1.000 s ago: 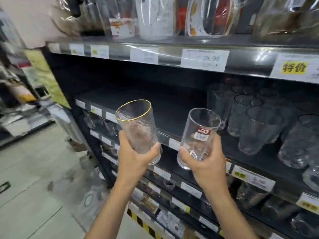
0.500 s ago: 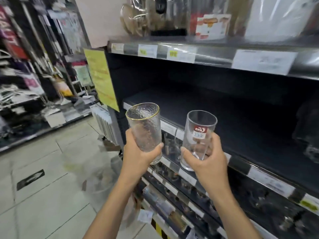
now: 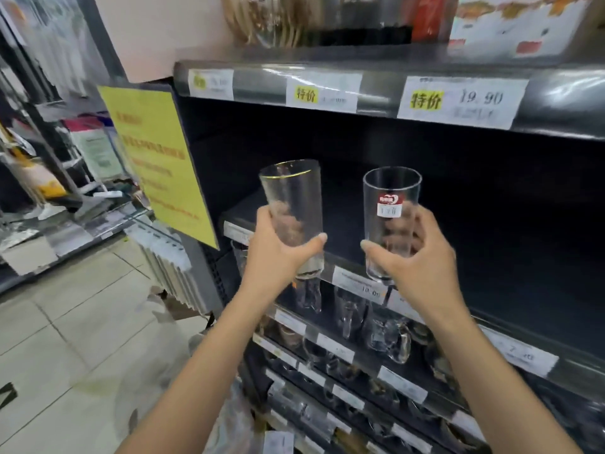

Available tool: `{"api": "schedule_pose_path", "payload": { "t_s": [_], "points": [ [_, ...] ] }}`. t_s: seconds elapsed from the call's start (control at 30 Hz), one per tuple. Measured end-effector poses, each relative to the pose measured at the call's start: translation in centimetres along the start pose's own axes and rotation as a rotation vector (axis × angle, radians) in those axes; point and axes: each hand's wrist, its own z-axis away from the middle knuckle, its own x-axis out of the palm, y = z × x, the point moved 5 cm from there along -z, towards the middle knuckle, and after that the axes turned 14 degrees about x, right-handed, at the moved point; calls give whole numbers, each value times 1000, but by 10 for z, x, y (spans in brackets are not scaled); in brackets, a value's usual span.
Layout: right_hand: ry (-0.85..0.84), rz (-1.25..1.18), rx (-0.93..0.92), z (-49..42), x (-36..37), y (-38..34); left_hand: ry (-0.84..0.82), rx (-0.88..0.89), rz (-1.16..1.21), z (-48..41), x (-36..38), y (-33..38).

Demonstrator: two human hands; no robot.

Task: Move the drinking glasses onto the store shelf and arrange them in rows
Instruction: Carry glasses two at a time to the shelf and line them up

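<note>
My left hand (image 3: 278,253) grips a tall textured glass with a gold rim (image 3: 293,198) by its lower half. My right hand (image 3: 415,260) grips a clear tall glass with a red sticker (image 3: 391,194) the same way. Both glasses are upright and held side by side, just in front of the left end of a dark store shelf (image 3: 474,257). The part of that shelf in view bears nothing.
An upper shelf edge with price tags (image 3: 458,99) runs overhead, with packed goods above it. A yellow sign (image 3: 157,158) hangs on the unit's left end. Lower shelves hold glassware (image 3: 389,335). Tiled floor (image 3: 82,322) lies to the left.
The view has swung left to the shelf's left end and closer in. Both hands have raised the glasses nearer to the shelf. The stocked glasses on the right are out of view.
</note>
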Motion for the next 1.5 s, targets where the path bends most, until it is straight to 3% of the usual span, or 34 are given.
{"api": "schedule_pose_path", "payload": {
  "t_s": [0.5, 0.97, 1.5],
  "points": [
    [27, -1, 89, -111, 94, 6, -94, 29, 5, -137, 15, -89],
    [193, 31, 144, -154, 167, 5, -214, 61, 154, -211, 17, -148],
    [315, 90, 129, -233, 209, 30, -193, -151, 429, -275, 72, -207]
  ]
}}
